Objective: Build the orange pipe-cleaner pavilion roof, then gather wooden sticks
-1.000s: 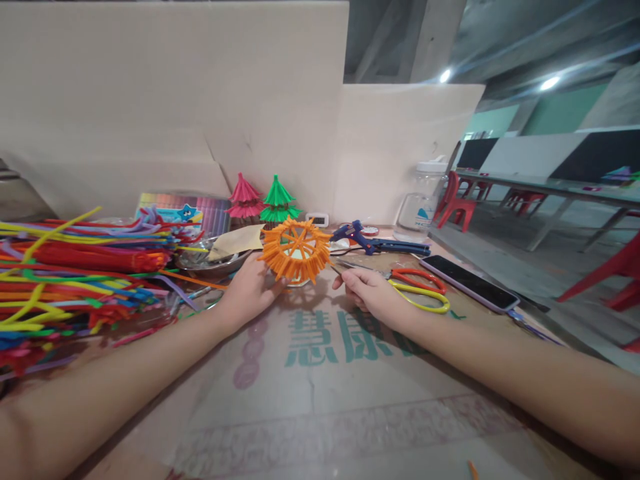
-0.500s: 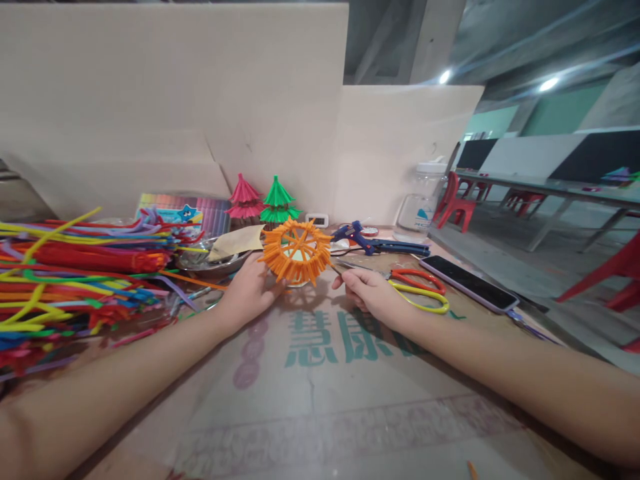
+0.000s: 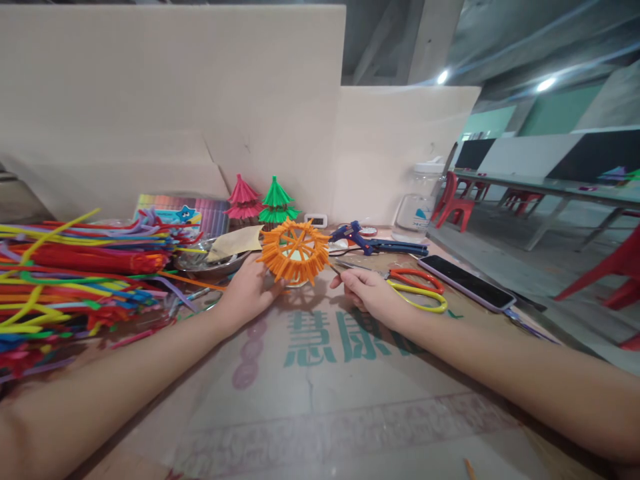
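Note:
An orange ring-shaped piece of fuzzy pipe cleaners (image 3: 280, 259), with spokes across its middle and short pieces fanning out round its edge, is held off the table in my left hand (image 3: 249, 288). The fingers of that hand close on its left and lower edge, partly hidden behind it. Between thumb and fingers my right hand (image 3: 364, 291) pinches a thin dark stick-like tool (image 3: 335, 269). Its tip points at the ring's lower right edge; whether they touch I cannot tell. Just behind the right hand lie scissors with red and yellow handles (image 3: 423, 307).
Bundles of coloured pipe cleaners (image 3: 85, 267) crowd the left side. Behind stand a red paper-like tree (image 3: 243, 198), a green one (image 3: 275, 200) and a marker set (image 3: 183, 215). A glue gun (image 3: 355, 237), a phone (image 3: 465, 283) and a clear jug (image 3: 417, 200) are at the right.
The view has shifted very slightly. Both hands, the orange ring and the thin tool keep nearly the same places.

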`<state>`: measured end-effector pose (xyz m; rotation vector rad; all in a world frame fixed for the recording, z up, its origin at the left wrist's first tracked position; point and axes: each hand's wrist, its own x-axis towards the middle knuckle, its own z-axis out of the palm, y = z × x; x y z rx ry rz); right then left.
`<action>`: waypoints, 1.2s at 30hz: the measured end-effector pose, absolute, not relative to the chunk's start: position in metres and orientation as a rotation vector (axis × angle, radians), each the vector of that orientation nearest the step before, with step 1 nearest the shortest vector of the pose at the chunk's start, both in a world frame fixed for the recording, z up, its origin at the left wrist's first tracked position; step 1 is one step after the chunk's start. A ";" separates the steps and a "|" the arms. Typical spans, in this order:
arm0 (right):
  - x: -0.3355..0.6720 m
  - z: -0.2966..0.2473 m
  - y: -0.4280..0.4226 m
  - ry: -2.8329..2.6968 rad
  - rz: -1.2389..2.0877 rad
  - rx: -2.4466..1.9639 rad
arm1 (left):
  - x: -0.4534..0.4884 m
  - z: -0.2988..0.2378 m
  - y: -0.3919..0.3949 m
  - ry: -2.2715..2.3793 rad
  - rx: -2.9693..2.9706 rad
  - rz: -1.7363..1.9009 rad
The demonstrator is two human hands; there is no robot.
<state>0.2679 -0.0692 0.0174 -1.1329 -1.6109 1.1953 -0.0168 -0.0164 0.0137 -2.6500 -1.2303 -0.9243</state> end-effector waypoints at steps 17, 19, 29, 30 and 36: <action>0.268 0.016 -0.068 -1.616 1.165 -1.138 | -0.014 0.017 -0.020 -1.259 -2.666 -0.941; 0.268 0.016 -0.068 -1.624 1.158 -1.140 | -0.014 0.017 -0.020 -1.245 -2.679 -0.935; 0.268 0.017 -0.069 -1.590 1.201 -1.116 | -0.013 0.018 -0.020 -1.219 -2.674 -0.922; 0.267 0.018 -0.069 -1.596 1.193 -1.123 | -0.014 0.018 -0.020 -1.217 -2.672 -0.920; 0.267 0.020 -0.070 -1.600 1.201 -1.124 | -0.013 0.019 -0.021 -1.204 -2.688 -0.907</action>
